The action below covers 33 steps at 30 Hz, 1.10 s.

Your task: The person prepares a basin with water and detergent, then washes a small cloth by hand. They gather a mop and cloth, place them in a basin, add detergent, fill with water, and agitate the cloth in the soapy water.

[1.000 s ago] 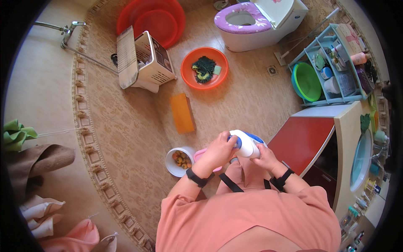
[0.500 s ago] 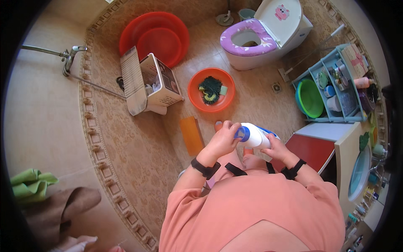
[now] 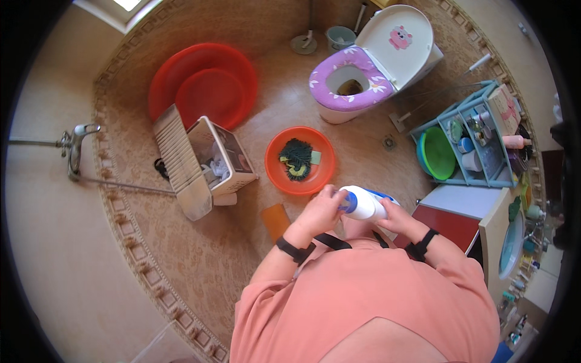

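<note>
Left hand closed on the blue cap of a white plastic bottle, right hand clasping its opposite end; the bottle is held sideways before the salmon shirt, near the orange basin.

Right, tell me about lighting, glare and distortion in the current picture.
Head view: the window at top left is washed out to white; head view: a pale sheen lies on the floor; head view: the wall border bows, with black closing in at the sides; head view: the white bottle looks bright, with little surface detail.
</note>
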Available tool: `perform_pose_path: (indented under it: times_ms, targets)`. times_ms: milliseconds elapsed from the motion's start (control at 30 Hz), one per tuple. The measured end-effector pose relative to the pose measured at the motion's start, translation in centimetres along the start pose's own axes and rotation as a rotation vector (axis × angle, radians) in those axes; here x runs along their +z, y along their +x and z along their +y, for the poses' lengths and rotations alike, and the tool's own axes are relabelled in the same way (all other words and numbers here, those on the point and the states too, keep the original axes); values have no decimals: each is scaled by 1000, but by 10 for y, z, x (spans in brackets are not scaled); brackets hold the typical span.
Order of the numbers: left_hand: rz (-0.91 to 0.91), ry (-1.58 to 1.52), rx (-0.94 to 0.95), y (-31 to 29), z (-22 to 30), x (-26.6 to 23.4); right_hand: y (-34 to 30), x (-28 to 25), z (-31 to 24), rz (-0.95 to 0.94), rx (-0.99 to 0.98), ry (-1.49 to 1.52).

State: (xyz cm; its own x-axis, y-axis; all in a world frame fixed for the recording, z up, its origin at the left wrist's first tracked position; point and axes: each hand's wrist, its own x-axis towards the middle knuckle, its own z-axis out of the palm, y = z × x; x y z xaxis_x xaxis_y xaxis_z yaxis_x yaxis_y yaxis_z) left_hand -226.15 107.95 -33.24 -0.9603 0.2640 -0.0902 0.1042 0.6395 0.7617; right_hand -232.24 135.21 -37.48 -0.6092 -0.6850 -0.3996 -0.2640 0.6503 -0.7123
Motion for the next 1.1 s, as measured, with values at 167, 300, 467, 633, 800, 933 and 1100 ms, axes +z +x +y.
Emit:
perform_pose_path:
  times_ms: [167, 300, 467, 633, 800, 933, 1100]
  targets:
    - [370, 55, -388, 24, -24, -9, 30, -7, 3, 25, 29, 44]
    - [712, -110, -401, 21, -62, -22, 60, -11, -1, 41, 43, -24]
    - [921, -635, -599, -9, -98, -28, 107, -8, -3, 4, 171, -58]
    - [1041, -899, -646, -33, -118, -30, 140, -2, 0, -21, 185, -115]
    - [1084, -994, -623, -46, -132, -26, 165, 6, 0, -65, 210, -247]
    - [1117, -1004, -586, -48, -140, -22, 177, 9, 2, -107, 237, -292]
    - [1129, -1060, -541, -45, -144, -22, 188, 14, 4, -129, 271, -338]
